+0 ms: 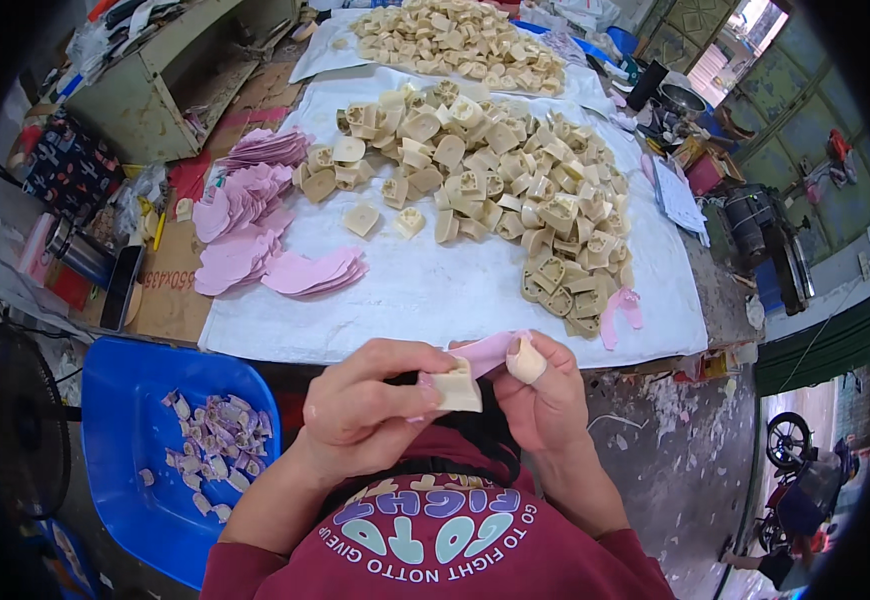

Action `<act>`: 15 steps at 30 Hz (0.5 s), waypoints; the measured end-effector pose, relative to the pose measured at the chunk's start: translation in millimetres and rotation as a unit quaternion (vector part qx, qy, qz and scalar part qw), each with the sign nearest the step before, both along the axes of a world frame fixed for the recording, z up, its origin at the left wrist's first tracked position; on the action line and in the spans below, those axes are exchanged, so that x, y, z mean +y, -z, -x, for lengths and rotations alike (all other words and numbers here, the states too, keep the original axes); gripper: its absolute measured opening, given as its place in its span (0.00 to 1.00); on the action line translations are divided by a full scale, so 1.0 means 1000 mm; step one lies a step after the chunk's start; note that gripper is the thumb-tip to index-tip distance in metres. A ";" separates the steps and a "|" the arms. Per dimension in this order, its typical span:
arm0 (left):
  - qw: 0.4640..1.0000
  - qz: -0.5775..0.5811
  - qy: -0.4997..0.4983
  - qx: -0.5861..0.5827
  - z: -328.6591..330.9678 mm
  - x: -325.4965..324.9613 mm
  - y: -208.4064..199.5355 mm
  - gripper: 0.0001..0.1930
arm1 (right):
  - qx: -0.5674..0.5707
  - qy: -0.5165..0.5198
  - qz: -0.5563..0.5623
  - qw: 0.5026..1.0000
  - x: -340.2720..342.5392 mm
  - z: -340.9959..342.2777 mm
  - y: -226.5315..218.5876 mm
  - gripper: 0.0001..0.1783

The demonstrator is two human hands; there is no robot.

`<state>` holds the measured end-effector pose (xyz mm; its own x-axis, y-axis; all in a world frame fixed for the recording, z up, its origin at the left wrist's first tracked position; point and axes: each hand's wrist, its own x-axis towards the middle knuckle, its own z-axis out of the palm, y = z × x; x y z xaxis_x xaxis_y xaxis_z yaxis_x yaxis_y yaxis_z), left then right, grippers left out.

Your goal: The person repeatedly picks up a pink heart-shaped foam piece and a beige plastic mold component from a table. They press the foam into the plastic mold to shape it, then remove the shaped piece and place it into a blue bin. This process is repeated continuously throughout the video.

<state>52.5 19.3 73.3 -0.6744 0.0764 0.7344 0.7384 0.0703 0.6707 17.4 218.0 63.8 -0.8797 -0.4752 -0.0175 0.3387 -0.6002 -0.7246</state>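
Observation:
Close in front of my body, my left hand (pixel 360 408) is closed around a beige block (pixel 461 393) that looks like a plastic shoe heel. A thin pink piece (pixel 485 350) stretches from this block to my right hand (pixel 545 405), which pinches its other end between thumb and fingers. The right thumb has a pale cover (pixel 527 363) over its tip. Where the pink piece meets the block, my left fingers partly hide it. Beyond my hands, a large heap of similar beige blocks (pixel 495 170) lies on a white sheet (pixel 425 290).
Stacks of pink cut pieces (pixel 245 205) lie at the sheet's left. One pink piece (pixel 620 312) rests by the heap's near right edge. A blue basin (pixel 120 400) at lower left holds several pink-and-beige pieces (pixel 220 440). A black fan (pixel 20 420) stands beyond it.

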 end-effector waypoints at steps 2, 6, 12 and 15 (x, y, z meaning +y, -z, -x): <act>0.999 0.000 -0.028 -0.017 0.006 -0.002 0.008 0.14 | 0.007 0.020 -0.047 0.999 -0.005 0.000 0.000 0.14; 0.991 0.084 -0.102 0.016 0.025 0.001 0.016 0.13 | 0.071 0.080 -0.151 0.983 -0.018 0.001 -0.007 0.14; 0.980 0.123 -0.157 0.013 0.040 0.004 0.032 0.11 | 0.223 0.108 -0.335 0.909 -0.032 0.013 -0.002 0.17; 0.981 0.111 -0.154 -0.028 0.046 0.003 0.040 0.12 | 0.351 0.134 -0.423 0.825 -0.037 0.023 0.010 0.17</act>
<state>6.2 22.0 33.2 -0.7301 0.0165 0.6832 0.6212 0.4325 0.6534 -5.6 180.7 53.5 -0.8861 -0.3402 0.3149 -0.4046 0.2358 -0.8836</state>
